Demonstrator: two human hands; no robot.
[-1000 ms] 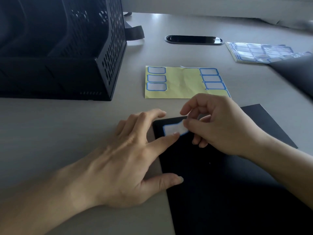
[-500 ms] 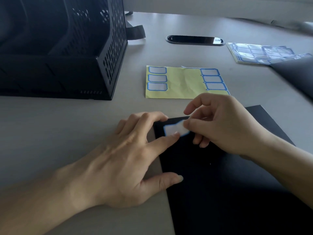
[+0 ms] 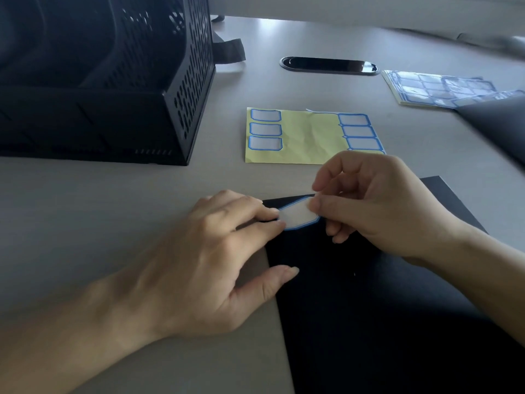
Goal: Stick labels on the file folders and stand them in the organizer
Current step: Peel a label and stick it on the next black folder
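Since the earlier frame our left hand (image 3: 199,265) had slid its fingertips up to the left end of the label (image 3: 298,216), fingers nearly straight, thumb resting on the folder (image 3: 369,308). Our right hand (image 3: 377,206) pinched the label's right end over the folder's top-left corner. We judged it best to press it down from left to right, keeping the edges square.

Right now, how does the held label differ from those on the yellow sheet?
The blue-bordered white label, pinched by the right hand at the black folder's corner, is off its backing; the labels on the yellow backing sheet are stuck down. It lies skewed; they sit in columns. Both have blue borders.
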